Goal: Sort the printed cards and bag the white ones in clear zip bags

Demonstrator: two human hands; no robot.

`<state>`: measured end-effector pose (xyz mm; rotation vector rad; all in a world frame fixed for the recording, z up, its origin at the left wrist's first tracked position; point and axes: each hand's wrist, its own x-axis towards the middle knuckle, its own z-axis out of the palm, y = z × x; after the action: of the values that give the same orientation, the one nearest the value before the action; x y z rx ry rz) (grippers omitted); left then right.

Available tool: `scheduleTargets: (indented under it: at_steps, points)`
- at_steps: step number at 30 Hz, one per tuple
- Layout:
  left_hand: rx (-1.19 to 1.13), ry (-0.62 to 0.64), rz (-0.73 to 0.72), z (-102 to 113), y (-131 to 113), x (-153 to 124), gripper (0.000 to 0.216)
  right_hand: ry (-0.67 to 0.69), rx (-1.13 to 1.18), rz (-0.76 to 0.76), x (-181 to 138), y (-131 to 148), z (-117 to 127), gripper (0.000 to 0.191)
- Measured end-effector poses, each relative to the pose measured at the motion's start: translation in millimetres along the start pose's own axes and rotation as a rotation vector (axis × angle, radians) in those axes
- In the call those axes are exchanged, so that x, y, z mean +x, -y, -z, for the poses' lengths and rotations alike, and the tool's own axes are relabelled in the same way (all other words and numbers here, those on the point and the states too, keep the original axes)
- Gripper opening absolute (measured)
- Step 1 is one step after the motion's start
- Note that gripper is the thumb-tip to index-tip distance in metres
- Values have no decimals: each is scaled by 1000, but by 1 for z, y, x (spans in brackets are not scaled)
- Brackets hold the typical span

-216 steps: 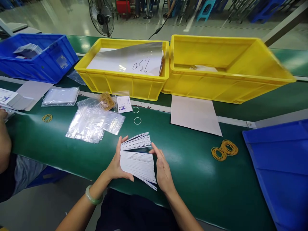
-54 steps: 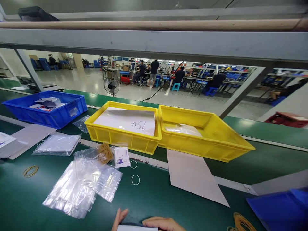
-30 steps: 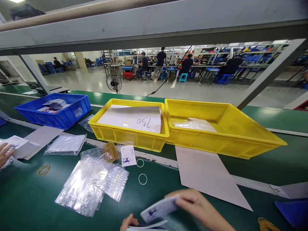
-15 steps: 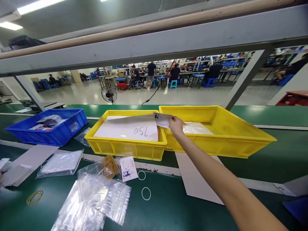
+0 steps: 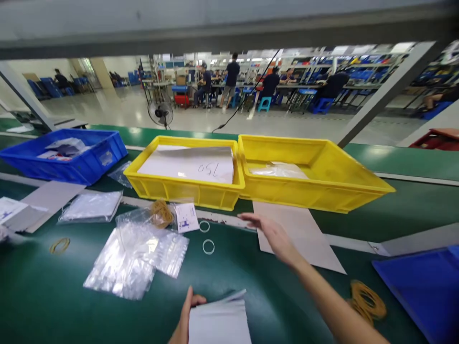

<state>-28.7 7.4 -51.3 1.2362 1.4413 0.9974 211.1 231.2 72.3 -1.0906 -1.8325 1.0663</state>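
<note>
My left hand (image 5: 187, 315) is at the bottom edge, closed around the left side of a stack of white paper sheets (image 5: 219, 321), whose lower part is cut off by the frame. My right hand (image 5: 269, 234) hovers with fingers apart over the table, in front of a flat white board (image 5: 297, 234), holding nothing. Two white rings (image 5: 208, 247) lie left of it, beside a printed card (image 5: 187, 218). Further left are clear zip bags (image 5: 125, 265) and a bundle of rubber bands (image 5: 161, 213).
Across the back stand a blue bin (image 5: 91, 167), a yellow bin (image 5: 182, 193) of paper marked 750, and another yellow bin (image 5: 315, 197) with plastic bags. More rubber bands (image 5: 367, 301) and a blue tray (image 5: 423, 282) are at right. A metal beam (image 5: 215, 33) crosses above.
My right hand has moved down from the yellow bins; the card it held is no longer in it. My left hand with the paper stack has come into view as the camera tilted down.
</note>
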Motion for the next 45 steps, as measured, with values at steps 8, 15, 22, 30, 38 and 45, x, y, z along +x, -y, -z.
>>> scheduleTargets:
  at_steps: [8,15,22,30,38,45]
  points:
    - [-14,209,-222,7,-6,-13,145,67,488,-339,-178,-32,-119,86]
    - [-372,59,279,-14,-89,2,130,-9,756,-818,-137,28,-91,87]
    - [-436,168,480,-43,-141,79,71,22,399,-652,-108,28,-20,96]
    - [-157,-30,174,-39,-133,101,74,271,-578,-170,-91,49,11,109]
    - [-42,-77,121,14,-117,31,58,530,-1005,-181,-52,48,-33,119]
    - [-12,-222,247,54,-80,-23,62,545,-1060,-149,-62,55,-21,101]
